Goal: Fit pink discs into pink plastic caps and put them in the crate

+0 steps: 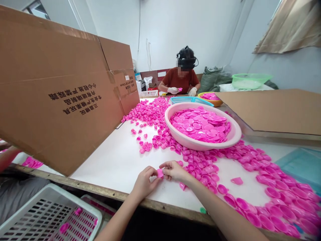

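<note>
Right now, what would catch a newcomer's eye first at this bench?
Pink plastic caps strewn across the white table stand out first, around a pale pink basin heaped with pink discs. Nearest the camera, the left hand and right hand pinch one pink cap near the table's front edge. A gloved co-worker sits at the far end.

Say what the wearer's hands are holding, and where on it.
One pink plastic cap, pinched at its sides between the fingertips of the left hand and the right hand. The fingers hide part of it.
</note>
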### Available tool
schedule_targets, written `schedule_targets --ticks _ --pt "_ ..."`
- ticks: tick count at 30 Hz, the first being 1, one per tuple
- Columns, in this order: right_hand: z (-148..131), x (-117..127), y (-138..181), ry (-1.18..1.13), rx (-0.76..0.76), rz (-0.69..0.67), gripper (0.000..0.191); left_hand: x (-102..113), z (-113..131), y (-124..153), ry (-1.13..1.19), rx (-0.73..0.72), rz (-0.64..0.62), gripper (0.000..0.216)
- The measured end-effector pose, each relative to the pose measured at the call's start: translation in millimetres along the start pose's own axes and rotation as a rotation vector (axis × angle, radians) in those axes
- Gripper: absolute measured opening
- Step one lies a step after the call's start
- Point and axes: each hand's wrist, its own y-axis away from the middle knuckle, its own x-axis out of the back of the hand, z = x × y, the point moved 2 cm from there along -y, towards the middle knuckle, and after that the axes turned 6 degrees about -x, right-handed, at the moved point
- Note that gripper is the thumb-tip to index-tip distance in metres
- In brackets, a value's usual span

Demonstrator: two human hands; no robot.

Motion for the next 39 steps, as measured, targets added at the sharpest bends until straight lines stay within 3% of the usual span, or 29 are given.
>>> schedule_targets --ticks 5,12,16,20,25,32,39 --pt "8 -2 -7 0.060 -0.030 0.007 0.019 0 -1 -1 -0.004 0.027 -0.032 0.007" --pt "4 -1 1 0.114 -0.040 -0.082 0.017 -9 -4 6 -0.095 -0.062 -0.132 0.013" --pt "5 -4 1 0.130 -0.042 -0.057 0.012 -8 -2 8 -0.088 -0.052 -0.125 0.014" --pt "6 -6 -1 0.160 -0.085 -0.010 0.014 -6 -3 -4 -0.043 0.064 -0.041 0.021" --pt "5 -7 0 0.183 -0.100 0.006 0.012 -15 -12 -35 -0.270 0.269 0.136 0.020" --pt "7 -8 -2 0.160 -0.100 -0.002 0.012 -34 -16 -44 -0.365 0.398 -0.060 0.021" --pt "9 -5 -5 0.184 -0.089 -0.037 0.014 -36 -19 -42 -0.286 0.369 -0.038 0.019"
